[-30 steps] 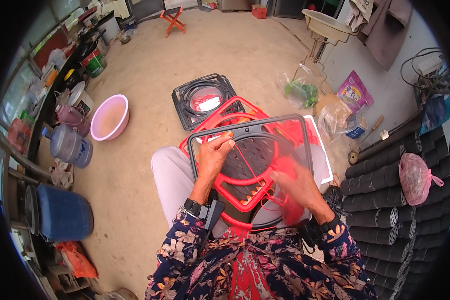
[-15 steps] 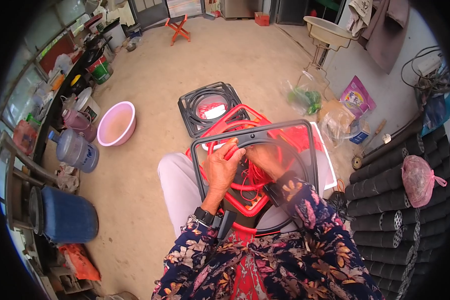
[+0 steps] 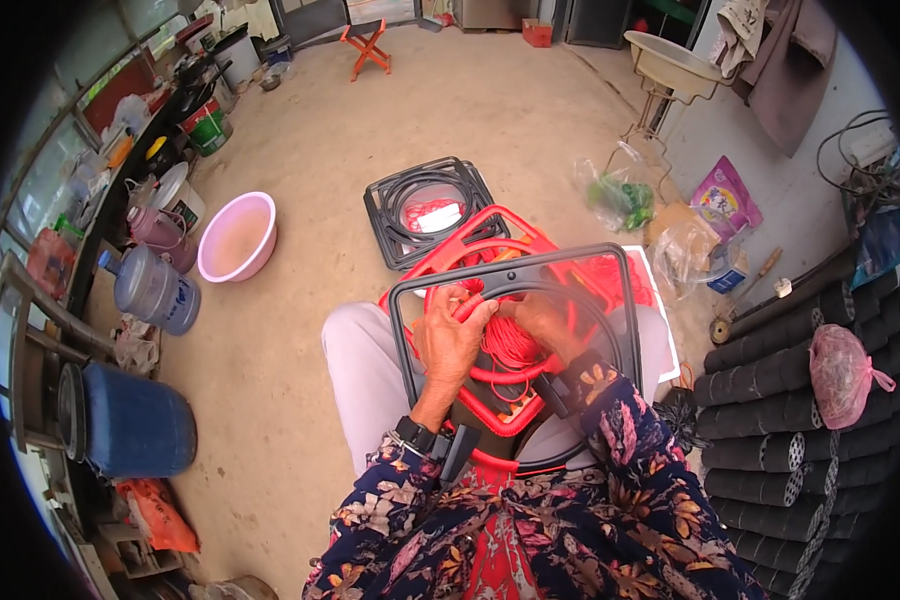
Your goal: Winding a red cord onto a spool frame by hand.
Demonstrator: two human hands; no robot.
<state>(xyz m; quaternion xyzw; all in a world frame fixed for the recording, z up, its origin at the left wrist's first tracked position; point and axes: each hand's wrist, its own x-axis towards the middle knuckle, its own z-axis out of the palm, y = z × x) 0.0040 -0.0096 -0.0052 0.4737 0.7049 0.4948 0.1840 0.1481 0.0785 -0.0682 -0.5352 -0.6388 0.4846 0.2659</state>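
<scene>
A black square frame point(image 3: 610, 251) with rounded corners stands tilted over my lap, with a black and red ring inside it. My left hand point(image 3: 447, 338) is closed in a pinch on the red part of the ring, thumb uppermost. Beside it, my right hand point(image 3: 547, 322) is closed with curled fingertips partly hidden behind the ring, at the top of a red cord bundle point(image 3: 511, 345). The bundle hangs inside the frame. Underneath, red frames point(image 3: 515, 222) rest across my thighs, and red netting point(image 3: 610, 277) lies to the right on a white-edged tray point(image 3: 667, 335).
On the floor ahead lies a stack of black frames point(image 3: 385, 195) with coiled rings. To the left stand a pink basin point(image 3: 268, 245), a water jug point(image 3: 160, 295) and a blue barrel point(image 3: 145, 420). Black rolls point(image 3: 760, 420) are piled at right, near plastic bags point(image 3: 620, 200). A folding stool point(image 3: 365, 50) stands farther off.
My right hand has shifted slightly and is less blurred. The red cord now shows as a fuller bundle below it. The left hand keeps its pinch on the ring. The view has shifted slightly.
</scene>
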